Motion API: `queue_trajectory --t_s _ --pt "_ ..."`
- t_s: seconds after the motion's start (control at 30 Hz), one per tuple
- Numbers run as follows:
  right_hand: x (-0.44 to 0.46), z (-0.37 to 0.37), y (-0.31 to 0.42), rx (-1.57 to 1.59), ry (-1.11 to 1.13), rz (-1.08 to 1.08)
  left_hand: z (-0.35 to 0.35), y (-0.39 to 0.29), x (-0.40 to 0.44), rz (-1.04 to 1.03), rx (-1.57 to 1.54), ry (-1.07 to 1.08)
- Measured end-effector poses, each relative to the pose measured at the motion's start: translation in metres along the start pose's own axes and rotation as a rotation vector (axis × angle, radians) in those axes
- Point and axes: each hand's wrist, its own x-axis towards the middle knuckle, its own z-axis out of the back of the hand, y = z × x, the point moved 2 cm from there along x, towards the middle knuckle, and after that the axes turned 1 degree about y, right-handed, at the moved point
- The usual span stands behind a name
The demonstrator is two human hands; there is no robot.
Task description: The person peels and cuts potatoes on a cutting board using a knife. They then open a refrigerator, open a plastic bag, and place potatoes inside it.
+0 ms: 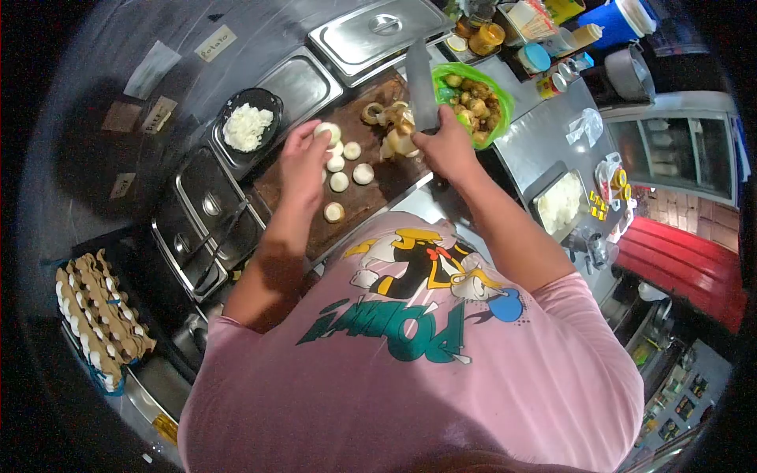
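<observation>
Green bag [507, 101]: upper right of centre, filled with brownish scraps [479, 104].
Dark bowl [278, 116]: upper left, heaped with white pieces [247, 128].
Peelings [392, 120]: on the board [394, 178], between the hands.
Loose onions [338, 182]: left of centre, on the board.
Left hand [302, 164]: fingers curled around a pale onion [328, 129].
Right hand [453, 148]: grasping a knife [421, 83], blade pointing up the frame.

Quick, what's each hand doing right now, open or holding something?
Left hand: closed around a peeled onion.
Right hand: closed, holding a broad-bladed knife.
</observation>
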Motion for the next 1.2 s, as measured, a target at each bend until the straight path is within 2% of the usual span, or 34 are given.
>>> queue_trajectory --t_s 0.03,0.07,0.13,0.17,0.3,0.37,0.43,0.5,0.57,0.7,0.77,0.8,0.87,0.97,1.03,1.07,1.13,1.17,1.2 --pt "0.007 -0.002 -0.009 -0.002 0.006 -0.042 0.011 0.001 -0.001 -0.046 0.149 -0.042" --pt "0.014 -0.005 -0.017 -0.003 0.012 -0.084 0.025 0.007 0.003 -0.045 0.148 -0.048" --pt "0.025 -0.009 -0.026 -0.02 -0.021 -0.072 0.062 0.031 0.016 -0.042 0.528 -0.152" --pt "0.031 -0.012 -0.029 -0.071 -0.015 -0.109 0.08 0.048 0.025 -0.052 0.52 -0.169" --pt "0.039 -0.025 -0.033 -0.092 -0.005 -0.119 0.085 0.043 0.017 -0.019 0.684 -0.253" --pt "0.04 -0.029 -0.031 -0.042 0.02 -0.154 0.087 0.047 0.021 -0.074 0.965 -0.251" --pt "0.041 -0.036 -0.036 -0.138 -0.004 -0.143 0.1 0.067 0.031 -0.061 0.907 -0.216" --pt "0.04 -0.04 -0.042 -0.094 0.02 -0.166 0.107 0.078 0.035 -0.053 0.848 -0.18" --pt "0.036 -0.04 -0.049 -0.052 0.042 -0.193 0.108 0.077 0.028 -0.226 1.132 -0.329" --pt "0.032 -0.039 -0.064 0.047 0.011 -0.163 0.105 0.077 -0.021 -0.3 1.056 -0.287" --pt "0.026 -0.033 -0.071 0.109 -0.002 -0.185 0.096 0.072 -0.048 -0.166 1.299 -0.117" --pt "0.017 -0.023 -0.064 0.104 -0.006 -0.173 0.098 0.075 -0.054 -0.162 1.302 -0.114" --pt "-0.002 -0.013 -0.07 0.101 -0.009 -0.161 0.102 0.088 -0.06 -0.198 1.35 0.039" --pt "-0.035 -0.005 -0.096 0.157 0.055 -0.142 0.109 0.103 -0.054 -0.276 1.363 0.015" --pt "-0.067 0.002 -0.097 0.221 0.313 -0.263 0.108 0.099 -0.053 -0.247 1.34 -0.01" --pt "-0.079 0.003 -0.115 0.226 0.314 -0.269 0.108 0.096 -0.054 -0.219 1.315 -0.04" --pt "-0.1 -0.003 -0.14 0.155 0.484 -0.257 0.101 0.082 -0.063 -0.259 1.301 -0.021" --pt "-0.113 0.001 -0.145 0.228 0.531 -0.42 0.097 0.076 -0.066 -0.304 1.279 -0.008" --pt "-0.121 0.0 -0.152 0.232 0.529 -0.426 0.095 0.075 -0.069 -0.301 1.281 -0.002"
